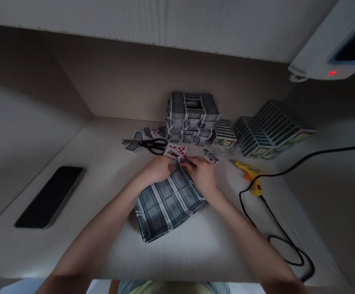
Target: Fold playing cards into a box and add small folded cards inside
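Your left hand point(160, 168) and right hand point(202, 173) are both closed on the far end of a card-covered box point(169, 200), fingers bent and pinching at its edge; the exact fingertip contact is too dark to make out. That box lies at a slant on the table point(110, 253), between your forearms, its grey patterned side up and one corner pointing near.

Just beyond your hands are loose playing cards point(177, 149) with red pips, face up. Black-handled scissors point(154, 145) lie to the left of these, blades pointing left among more cards. On the far side, near the back wall, you have a patterned card stack point(192, 118) with a rectangular opening in its upper part. Right of it sit a small striped block point(225, 132) and a group of larger striped blocks point(267, 130).

Over on the right, a yellow glue gun point(251, 175) lies on its side, with a black cable point(280, 224) looping near. On your left, well apart from the box, a dark-screened phone point(50, 198) lies flat. At the far right above, a white device point(320, 57) shows a red light.
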Action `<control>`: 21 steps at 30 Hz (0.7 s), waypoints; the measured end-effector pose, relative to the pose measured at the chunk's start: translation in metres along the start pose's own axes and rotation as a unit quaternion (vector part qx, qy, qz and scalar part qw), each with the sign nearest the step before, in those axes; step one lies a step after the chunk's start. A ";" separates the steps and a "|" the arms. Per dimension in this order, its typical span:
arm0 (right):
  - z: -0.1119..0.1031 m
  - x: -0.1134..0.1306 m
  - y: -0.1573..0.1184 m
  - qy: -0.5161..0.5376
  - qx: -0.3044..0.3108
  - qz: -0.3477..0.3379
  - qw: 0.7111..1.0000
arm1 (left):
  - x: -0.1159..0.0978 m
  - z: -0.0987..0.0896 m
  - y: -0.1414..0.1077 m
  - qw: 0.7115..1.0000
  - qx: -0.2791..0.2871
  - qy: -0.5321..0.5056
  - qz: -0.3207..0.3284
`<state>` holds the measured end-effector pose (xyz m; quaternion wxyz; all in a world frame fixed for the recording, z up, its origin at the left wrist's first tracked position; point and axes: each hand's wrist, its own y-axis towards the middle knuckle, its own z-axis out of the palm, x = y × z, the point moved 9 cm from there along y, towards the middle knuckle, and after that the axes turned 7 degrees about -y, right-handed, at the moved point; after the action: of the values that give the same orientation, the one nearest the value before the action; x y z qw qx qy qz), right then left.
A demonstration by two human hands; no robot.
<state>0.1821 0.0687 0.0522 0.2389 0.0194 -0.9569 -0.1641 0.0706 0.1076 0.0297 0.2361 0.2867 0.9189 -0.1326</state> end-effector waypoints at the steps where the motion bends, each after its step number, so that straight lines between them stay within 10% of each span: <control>1: 0.002 0.001 -0.001 -0.015 0.009 -0.001 1.000 | 0.000 0.000 0.000 1.000 0.001 0.004 0.002; 11: 0.020 0.006 -0.003 -0.030 0.130 0.008 0.991 | -0.021 0.008 -0.005 0.998 0.021 0.007 0.053; 21: 0.038 0.001 -0.002 0.224 0.150 -0.016 0.963 | -0.021 0.007 -0.007 0.998 0.031 0.014 0.044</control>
<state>0.1634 0.0783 0.0203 0.4388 0.1064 -0.8921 -0.0140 0.0840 0.0901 0.0354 0.2200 0.3360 0.9040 -0.1464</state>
